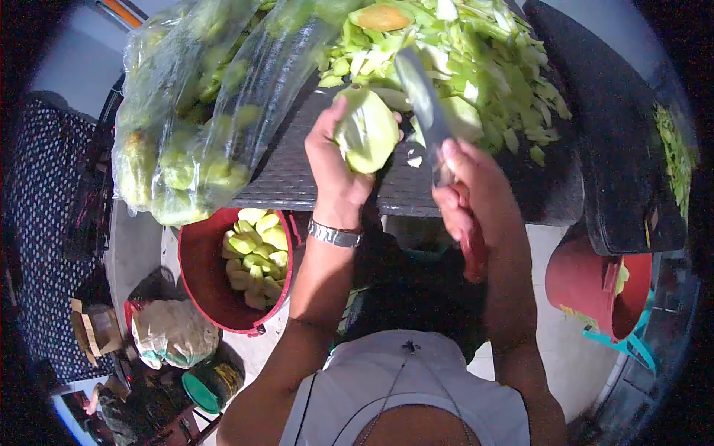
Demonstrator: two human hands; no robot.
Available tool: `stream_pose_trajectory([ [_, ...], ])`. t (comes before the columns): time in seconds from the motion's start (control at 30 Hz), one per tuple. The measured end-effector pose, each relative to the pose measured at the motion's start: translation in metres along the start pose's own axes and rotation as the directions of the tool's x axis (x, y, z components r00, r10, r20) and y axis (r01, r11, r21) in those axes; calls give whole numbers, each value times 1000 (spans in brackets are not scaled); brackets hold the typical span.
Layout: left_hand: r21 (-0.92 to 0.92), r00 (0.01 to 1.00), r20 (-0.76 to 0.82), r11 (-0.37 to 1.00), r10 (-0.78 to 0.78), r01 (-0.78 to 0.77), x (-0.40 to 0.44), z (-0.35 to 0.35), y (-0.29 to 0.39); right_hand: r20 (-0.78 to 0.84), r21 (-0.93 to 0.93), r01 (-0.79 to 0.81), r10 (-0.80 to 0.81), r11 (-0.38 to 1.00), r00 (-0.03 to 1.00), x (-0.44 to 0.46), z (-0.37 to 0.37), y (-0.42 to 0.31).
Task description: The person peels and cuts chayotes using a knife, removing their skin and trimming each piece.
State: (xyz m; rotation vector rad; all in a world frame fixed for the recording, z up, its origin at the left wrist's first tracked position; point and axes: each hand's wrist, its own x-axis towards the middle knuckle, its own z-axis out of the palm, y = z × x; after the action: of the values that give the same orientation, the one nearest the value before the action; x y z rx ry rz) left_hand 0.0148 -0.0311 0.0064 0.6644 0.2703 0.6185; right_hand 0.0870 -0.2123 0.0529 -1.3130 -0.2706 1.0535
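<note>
My left hand (332,152), with a metal-banded watch on the wrist, holds a peeled pale green mango (368,134) with its cut face turned up. The fingers are wrapped round its sides. My right hand (472,186) grips a knife by its red handle (471,249). The knife's blade (420,97) points up and away, just right of the mango, apart from it and slightly blurred. Another pale green piece (460,119) lies behind the blade. A heap of green peelings (491,74) spreads over the dark table (297,175), with an orange-tinged piece (381,17) on top.
A clear plastic bag (186,111) of green fruit covers the table's left side. Below stands a red bucket (199,275) with peeled pieces (256,256). A second red bucket (587,275) is at the right, near a black chair (632,171). A sack (175,331) sits lower left.
</note>
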Motion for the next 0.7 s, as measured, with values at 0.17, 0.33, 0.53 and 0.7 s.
stream_pose_trajectory([
  [0.17,-286,995,-7,954,-99,93,6,-7,6,232,-957,261,-867,-123,441,54,-14,8],
  [0.33,-288,995,-56,956,-81,61,7,-5,1,-96,-943,108,-570,314,816,40,-13,-7],
  [0.53,-260,990,-43,958,-138,122,-2,3,0,-132,-836,186,-519,517,844,34,-16,-6],
  [0.7,-77,997,-73,997,-16,10,3,3,-12,11,-765,302,-458,568,889,31,29,6],
])
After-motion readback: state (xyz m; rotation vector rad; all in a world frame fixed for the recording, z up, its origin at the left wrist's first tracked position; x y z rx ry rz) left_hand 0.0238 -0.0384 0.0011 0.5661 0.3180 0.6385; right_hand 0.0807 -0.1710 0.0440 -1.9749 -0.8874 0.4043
